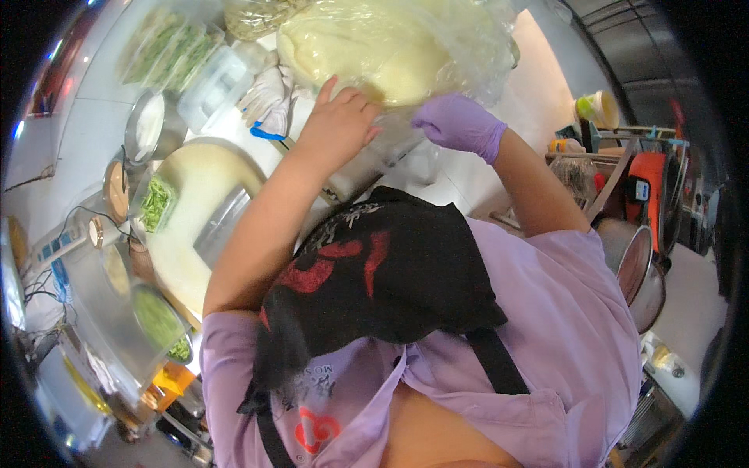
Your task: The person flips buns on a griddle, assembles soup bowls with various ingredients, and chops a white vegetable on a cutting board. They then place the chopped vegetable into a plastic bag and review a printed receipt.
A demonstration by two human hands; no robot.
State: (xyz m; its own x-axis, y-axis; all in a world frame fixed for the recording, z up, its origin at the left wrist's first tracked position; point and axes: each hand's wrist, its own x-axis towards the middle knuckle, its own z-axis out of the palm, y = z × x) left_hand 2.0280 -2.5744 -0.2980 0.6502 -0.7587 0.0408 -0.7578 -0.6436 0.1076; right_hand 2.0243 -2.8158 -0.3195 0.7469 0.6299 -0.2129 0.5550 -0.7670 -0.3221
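Observation:
A large pale yellow mass, which looks like dough, lies in a clear plastic bag (374, 52) on the white work surface before me. My left hand (342, 123) is bare and rests at the bag's near left edge, fingers spread and slightly bent. At the near right edge, my right hand (459, 126) wears a purple glove. Its fingers are curled at the loose plastic, and whether they pinch it is unclear. A pair of white work gloves (272, 99) with a blue cuff lies left of my left hand.
On the left are stacked clear boxes of greens (169, 52), a metal bowl of white powder (149, 126), a round cutting board (181, 257) and a tub of chopped greens (155, 205). Metal pots (632, 263) and a rack holding an orange device (646, 199) stand at the right.

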